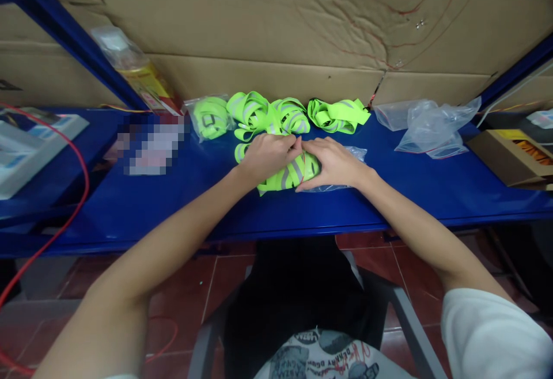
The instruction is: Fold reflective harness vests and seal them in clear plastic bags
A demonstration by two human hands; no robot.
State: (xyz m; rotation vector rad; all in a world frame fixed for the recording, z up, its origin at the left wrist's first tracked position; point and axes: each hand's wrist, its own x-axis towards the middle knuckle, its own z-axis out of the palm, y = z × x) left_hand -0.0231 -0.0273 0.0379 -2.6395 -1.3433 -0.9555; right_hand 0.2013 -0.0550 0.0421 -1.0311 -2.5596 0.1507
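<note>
A bundle of neon-yellow reflective strap (283, 178) with grey stripes lies on the blue table between my two hands. My left hand (270, 154) is closed over its left and upper part, thumb and fingertips pinched together. From the right, my right hand (334, 163) wraps around the bundle's end, where a clear zip bag (356, 153) with a thin red line at its mouth reaches over the strap. The rest of that bag lies beneath and behind my right hand. Just behind are loose coiled straps (270, 115) and another strap bundle (339, 115).
A bagged strap (210, 117) lies left of the coils. Several clear zip bags (432, 128) are at right, near a cardboard box (514, 157). A wrapped bottle (136, 68) leans at back left. A red cable (84, 177) hangs at left. Cardboard (242, 27) forms the back wall.
</note>
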